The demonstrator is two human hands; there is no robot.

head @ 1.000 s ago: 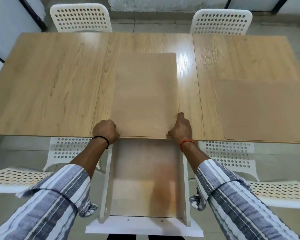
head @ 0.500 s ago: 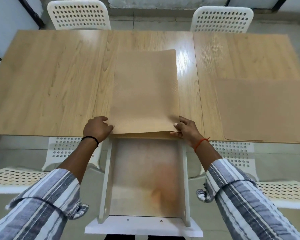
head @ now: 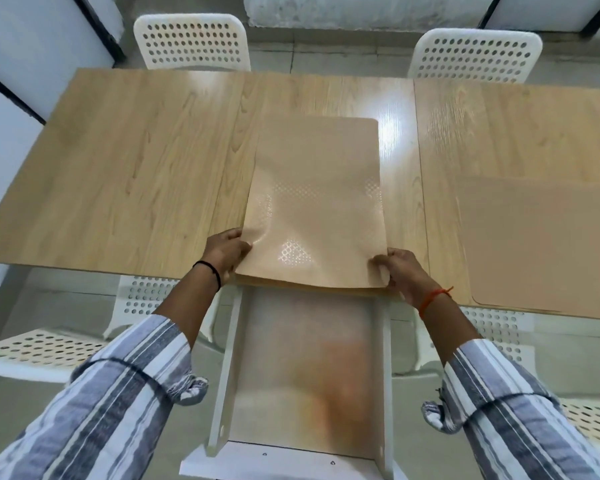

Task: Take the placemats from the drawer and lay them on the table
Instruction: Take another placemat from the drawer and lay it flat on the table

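Observation:
A tan placemat (head: 317, 199) with a dotted texture lies lengthwise on the middle of the wooden table (head: 136, 168), its near end lifted and bowed. My left hand (head: 226, 251) grips its near left corner and my right hand (head: 400, 271) grips its near right corner. Under the lifted end, another tan edge shows at the table's rim. A second placemat (head: 541, 244) lies flat on the table's right side. Below the table edge the white drawer (head: 219, 393) stands pulled out toward me, its pale bottom bare.
Two white perforated chairs (head: 191, 41) (head: 475, 55) stand at the far side of the table. More white chairs (head: 39, 351) (head: 589, 420) sit at the near left and near right, beside the drawer. The left half of the table shows bare wood.
Both hands have shifted from pressing the placemat's near edge to pinching its corners. The near end of the mat has risen off the table and now bows upward.

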